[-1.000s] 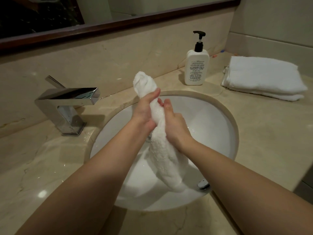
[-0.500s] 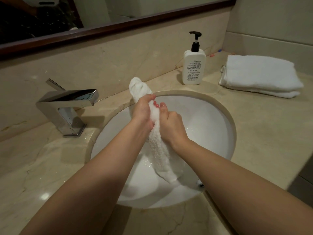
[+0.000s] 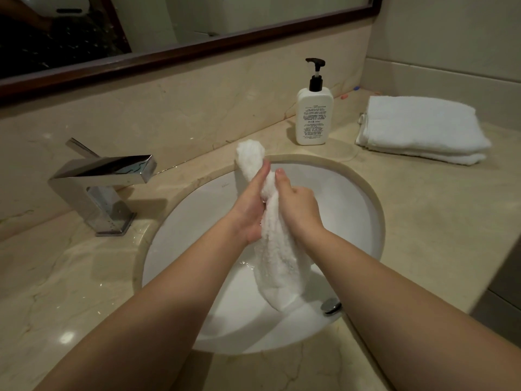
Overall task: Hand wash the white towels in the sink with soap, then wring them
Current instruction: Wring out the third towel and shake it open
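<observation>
A: Your hands?
B: Both forearms reach in from 6 o'clock over the sink (image 3: 363,210). Your left hand (image 3: 249,206) grips the rolled wet towel (image 3: 277,249), fingers wrapped round it; your right hand (image 3: 298,206) clamps it from the other side.
A: Towel position?
B: Held over the basin, top end toward 12, tail hanging toward 6. Folded towels (image 3: 420,128) sit at 2 o'clock, soap bottle (image 3: 314,119) at 1.

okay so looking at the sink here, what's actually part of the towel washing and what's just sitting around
Part of the job: rolled wet towel, gripped by left hand and right hand; sink; soap bottle; faucet; folded white towels.

Just lying about: mirror; small coloured bits by the wall, too small to identify.
</observation>
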A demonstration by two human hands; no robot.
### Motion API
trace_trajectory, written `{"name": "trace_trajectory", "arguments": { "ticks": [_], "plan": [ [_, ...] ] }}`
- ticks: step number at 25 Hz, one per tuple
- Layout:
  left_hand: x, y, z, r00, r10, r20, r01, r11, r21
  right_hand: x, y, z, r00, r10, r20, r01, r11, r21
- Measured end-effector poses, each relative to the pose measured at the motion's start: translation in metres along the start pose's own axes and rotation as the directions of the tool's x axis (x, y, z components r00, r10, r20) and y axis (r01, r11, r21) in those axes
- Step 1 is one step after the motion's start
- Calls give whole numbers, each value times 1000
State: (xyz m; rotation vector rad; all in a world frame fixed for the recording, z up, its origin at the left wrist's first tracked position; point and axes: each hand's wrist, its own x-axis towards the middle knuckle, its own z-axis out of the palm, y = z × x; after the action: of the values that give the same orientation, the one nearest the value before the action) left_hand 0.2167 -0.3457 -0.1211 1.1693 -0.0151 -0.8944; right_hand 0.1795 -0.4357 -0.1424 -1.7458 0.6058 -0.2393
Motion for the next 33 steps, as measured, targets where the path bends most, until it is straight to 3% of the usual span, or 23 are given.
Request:
{"name": "trace_trajectory", "arguments": {
  "ticks": [4, 9, 13, 17, 19, 22, 25, 27, 30, 33],
  "plan": [
    [4, -3, 1, 997, -5, 71, -1, 997, 79, 6, -5, -2, 999, -10, 35, 5, 990, 142],
    [8, 17, -27, 996, 45, 72, -41, 998, -56, 13, -9, -4, 983, -165, 79, 154, 980, 129],
    [12, 21, -39, 998, 1, 62, 7, 993, -118, 15, -14, -8, 992, -111, 57, 81, 918, 388],
    [11, 24, -41, 996, 68, 54, -55, 975, -213, 25, -29, -9, 985, -171, -1, 167, 966, 197],
    [11, 23, -41, 989, 103, 102, -73, 961, -265, 25, -34, -9, 979, -76, 188, 20, 959, 283],
    [9, 25, -37, 981, 123, 147, -81, 961, -263, 14, -28, -7, 814, 12, 580, -329, 833, 445],
    [12, 29, -42, 983, 182, 5, -177, 966, -186, 15, -14, -3, 694, -55, 718, -311, 877, 367],
    [15, 30, -44, 979, 166, -117, -181, 975, -127, 11, -13, -4, 637, 8, 771, -297, 925, 236],
    [21, 29, -46, 954, 144, -264, -125, 988, 88, 5, -18, 1, 735, 66, 675, -128, 991, 42],
    [19, 32, -45, 958, 190, -214, -160, 976, 150, 1, -20, 4, 833, 42, 551, -26, 999, -36]
  ]
}}
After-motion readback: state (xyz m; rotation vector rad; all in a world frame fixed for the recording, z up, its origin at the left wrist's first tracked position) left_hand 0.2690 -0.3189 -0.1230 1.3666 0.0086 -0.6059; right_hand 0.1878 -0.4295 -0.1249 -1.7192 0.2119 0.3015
